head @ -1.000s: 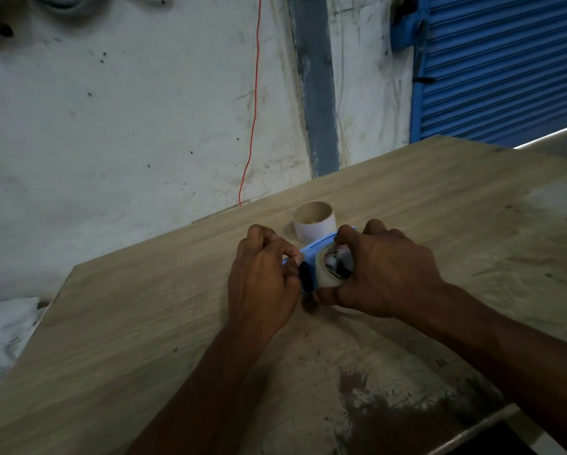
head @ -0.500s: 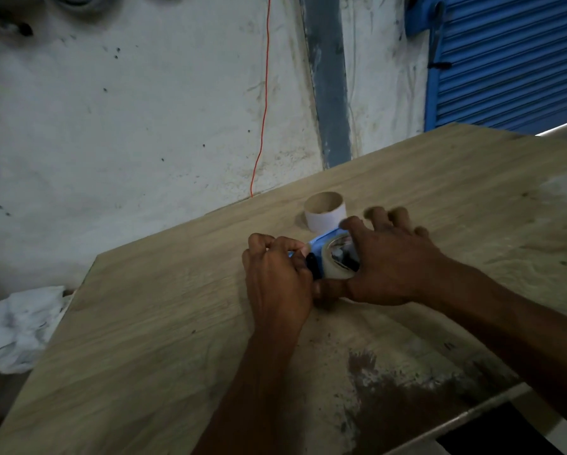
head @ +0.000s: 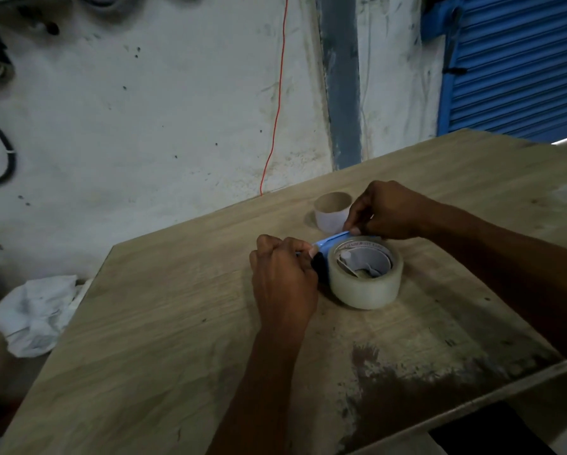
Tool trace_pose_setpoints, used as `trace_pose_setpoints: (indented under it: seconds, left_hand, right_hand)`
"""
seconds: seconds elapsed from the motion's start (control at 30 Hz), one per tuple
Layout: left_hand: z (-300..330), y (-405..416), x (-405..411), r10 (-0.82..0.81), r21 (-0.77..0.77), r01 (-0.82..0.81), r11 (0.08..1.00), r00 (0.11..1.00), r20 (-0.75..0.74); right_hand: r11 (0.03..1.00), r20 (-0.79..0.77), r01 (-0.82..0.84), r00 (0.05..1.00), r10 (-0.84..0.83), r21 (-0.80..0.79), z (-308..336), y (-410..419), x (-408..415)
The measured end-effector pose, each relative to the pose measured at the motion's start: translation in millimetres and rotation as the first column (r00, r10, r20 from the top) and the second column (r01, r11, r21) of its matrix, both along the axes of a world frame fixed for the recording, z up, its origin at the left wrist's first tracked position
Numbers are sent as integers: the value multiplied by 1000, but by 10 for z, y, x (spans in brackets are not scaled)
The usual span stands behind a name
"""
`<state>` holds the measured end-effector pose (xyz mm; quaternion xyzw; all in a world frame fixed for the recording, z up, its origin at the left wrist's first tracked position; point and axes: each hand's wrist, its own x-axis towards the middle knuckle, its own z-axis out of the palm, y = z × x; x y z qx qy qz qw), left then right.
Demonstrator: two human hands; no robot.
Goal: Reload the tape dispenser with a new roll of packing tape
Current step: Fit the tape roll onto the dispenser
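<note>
Reaching forward over the worktop [head: 150, 339], my two forearms come in from the near edge, past a dark, worn patch [head: 416, 382] in the wood grain close to me. My left hand [head: 283, 280] is curled, its fingers [head: 300, 246] pinched together on the near end of the blue tape dispenser [head: 329, 240], which shows only as a thin blue strip and a dark part beside my knuckles. Just to the right of those fingers, touching the dispenser, the new roll of clear packing tape [head: 365, 274] lies flat on the worktop with its pale core facing up. Beyond the roll, my right hand [head: 388, 210] is bent down, thumb and fingertips closed on the far end of the blue strip; whether a loose tape end is also caught in that pinch I cannot tell. Just past my right fingers, slightly to their left, an empty cardboard core [head: 331, 211] stands upright on the worktop, apart from the roll. Far off to the left of my left hand, below the worktop's edge, a crumpled white cloth [head: 35, 313] lies. Farther still rises a stained white wall [head: 144, 110] with a thin red wire [head: 277, 110] running down it, and to the right of it a blue roller shutter [head: 518, 60].
</note>
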<state>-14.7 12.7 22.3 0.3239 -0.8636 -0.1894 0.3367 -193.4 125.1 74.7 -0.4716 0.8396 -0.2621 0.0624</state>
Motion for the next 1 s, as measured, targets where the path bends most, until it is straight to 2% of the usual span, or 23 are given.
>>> trace_pose_setpoints:
  seconds: [0.17,0.33,0.47,0.63,0.73,0.83,1.0]
  left_hand:
    - [-40,24,18,18,40,-16,999,999,-41]
    - [-85,90,43,20,75,-9,997,989,-144]
    - [-98,96,55,51,92,-38,995,988,-145]
    - [-126,162,59,110,12,-109,994,987,-117]
    - [-178,157,93,78,-5,-80,997,983,-165]
    - [-194,106,116,89,166,-52,985,970,-224]
    - [-181,49,121,155,430,-13,903,942,-297]
  right_hand:
    - [999,-32,26,999,-28,-43,-64,23,43]
    - [994,-20,69,997,-71,-87,-155,68,92]
    - [992,-26,87,996,-89,-91,-183,89,131]
    - [986,1,116,993,-117,-122,-229,141,175]
    - [983,10,121,993,-121,-140,-241,157,216]
    - [985,13,118,993,-117,-124,-240,161,236]
    - [982,4,140,990,-141,-127,-260,157,296]
